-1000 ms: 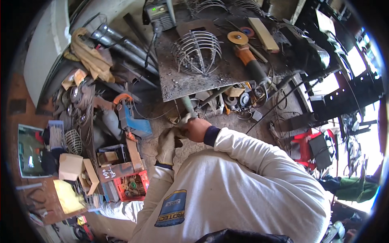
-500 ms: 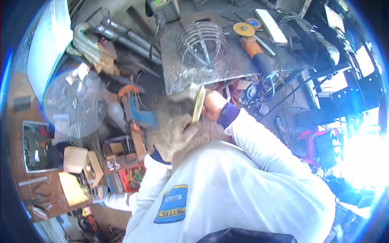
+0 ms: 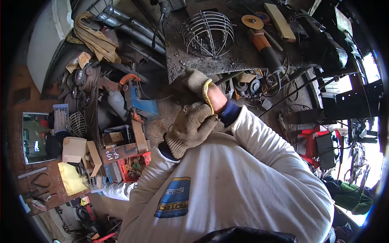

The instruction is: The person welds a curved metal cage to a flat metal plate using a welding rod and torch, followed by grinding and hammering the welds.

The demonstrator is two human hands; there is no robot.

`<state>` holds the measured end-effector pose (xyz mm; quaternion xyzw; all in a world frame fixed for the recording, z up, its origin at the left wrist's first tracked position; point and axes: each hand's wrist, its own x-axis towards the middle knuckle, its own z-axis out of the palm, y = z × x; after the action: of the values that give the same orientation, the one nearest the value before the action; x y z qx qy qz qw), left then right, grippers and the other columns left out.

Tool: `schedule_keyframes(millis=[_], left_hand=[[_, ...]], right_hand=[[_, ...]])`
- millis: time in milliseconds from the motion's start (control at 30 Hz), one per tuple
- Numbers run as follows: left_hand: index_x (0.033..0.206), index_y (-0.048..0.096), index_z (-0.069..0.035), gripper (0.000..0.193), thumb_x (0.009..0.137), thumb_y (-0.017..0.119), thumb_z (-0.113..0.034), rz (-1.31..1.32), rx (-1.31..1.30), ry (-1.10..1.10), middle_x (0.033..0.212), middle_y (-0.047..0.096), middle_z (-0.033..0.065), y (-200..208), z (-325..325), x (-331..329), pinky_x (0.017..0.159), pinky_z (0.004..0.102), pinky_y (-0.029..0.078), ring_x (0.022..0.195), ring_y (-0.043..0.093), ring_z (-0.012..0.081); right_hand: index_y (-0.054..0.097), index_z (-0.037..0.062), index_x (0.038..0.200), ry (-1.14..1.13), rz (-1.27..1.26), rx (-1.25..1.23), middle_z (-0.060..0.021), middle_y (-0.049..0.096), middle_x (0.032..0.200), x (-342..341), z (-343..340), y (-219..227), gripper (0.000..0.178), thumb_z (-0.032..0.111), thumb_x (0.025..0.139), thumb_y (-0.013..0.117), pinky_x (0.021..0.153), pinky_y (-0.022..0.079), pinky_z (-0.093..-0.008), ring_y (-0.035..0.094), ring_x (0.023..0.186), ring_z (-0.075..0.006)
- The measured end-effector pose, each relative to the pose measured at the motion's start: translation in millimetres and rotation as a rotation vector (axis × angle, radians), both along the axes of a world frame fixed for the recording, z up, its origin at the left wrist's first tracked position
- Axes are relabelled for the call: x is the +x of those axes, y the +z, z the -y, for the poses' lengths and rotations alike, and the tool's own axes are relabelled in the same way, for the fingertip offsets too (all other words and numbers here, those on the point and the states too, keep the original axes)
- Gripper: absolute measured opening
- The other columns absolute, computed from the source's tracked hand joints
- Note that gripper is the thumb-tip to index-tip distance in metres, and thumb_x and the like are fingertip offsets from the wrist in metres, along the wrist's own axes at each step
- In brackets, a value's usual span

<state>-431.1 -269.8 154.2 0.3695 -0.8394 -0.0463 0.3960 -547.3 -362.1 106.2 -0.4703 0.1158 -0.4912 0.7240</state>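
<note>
My left hand (image 3: pixel 189 126) wears a knitted tan work glove with its cuff up to my dark sleeve band. Its fingers are closed on the yellow-edged cuff (image 3: pixel 208 95) of the matching glove on my right hand (image 3: pixel 195 81). That cuff stands away from the right wrist, where bare skin (image 3: pixel 217 99) shows between glove and sleeve. The right glove is just in front of the workbench edge, and its fingers are too dark and foreshortened to read. On the bench beyond lies a domed wire cage (image 3: pixel 208 34) of bent metal rods.
An orange and black angle grinder (image 3: pixel 265 48) lies on the metal workbench (image 3: pixel 239 62), right of the cage, beside a pale bar (image 3: pixel 279 22). To the left stand a blue vise-like tool (image 3: pixel 142 106), open cardboard boxes (image 3: pixel 75 150) and a red basket (image 3: pixel 133 167). A red chair (image 3: pixel 310 148) is at right.
The cuff edge has gone from nearly straight to curved around the right wrist. Both hands have shifted slightly right in the picture. The view is darker and less washed out.
</note>
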Motion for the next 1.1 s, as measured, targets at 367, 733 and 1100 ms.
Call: schedule_keyframes(millis=[367,733,1100], left_hand=[[0.11,0.061,-0.001,0.035,0.081,0.079,-0.009,0.106,-0.018,-0.024,0.101,0.065,0.0181,-17,-8,14,0.072,0.0461,0.053,0.088,0.066,0.037],[0.125,0.056,0.003,0.047,0.084,0.078,-0.007,0.007,0.262,0.009,0.112,0.063,0.0237,-23,-15,19,0.083,0.0476,0.053,0.095,0.064,0.0419],[0.111,0.066,0.0,0.03,0.085,0.079,-0.007,0.011,0.218,0.015,0.105,0.065,0.0177,-18,-12,9,0.082,0.0427,0.054,0.093,0.065,0.0356]], right_hand=[[0.059,-0.0039,0.132,0.681,0.308,0.536,-0.0213,0.063,0.134,-4,3,25,0.045,0.03,0.102,0.059,0.084,0.057,-0.0398,0.072,0.095,-0.0311],[0.053,-0.0028,0.135,0.534,0.6,0.496,-0.019,0.061,0.134,2,10,30,0.044,0.024,0.101,0.061,0.105,0.05,-0.0465,0.064,0.118,-0.0335],[0.044,0.0017,0.146,0.312,0.552,0.444,-0.0164,0.06,0.137,0,11,42,0.053,0.036,0.106,0.05,0.101,0.049,-0.0476,0.062,0.119,-0.034]])
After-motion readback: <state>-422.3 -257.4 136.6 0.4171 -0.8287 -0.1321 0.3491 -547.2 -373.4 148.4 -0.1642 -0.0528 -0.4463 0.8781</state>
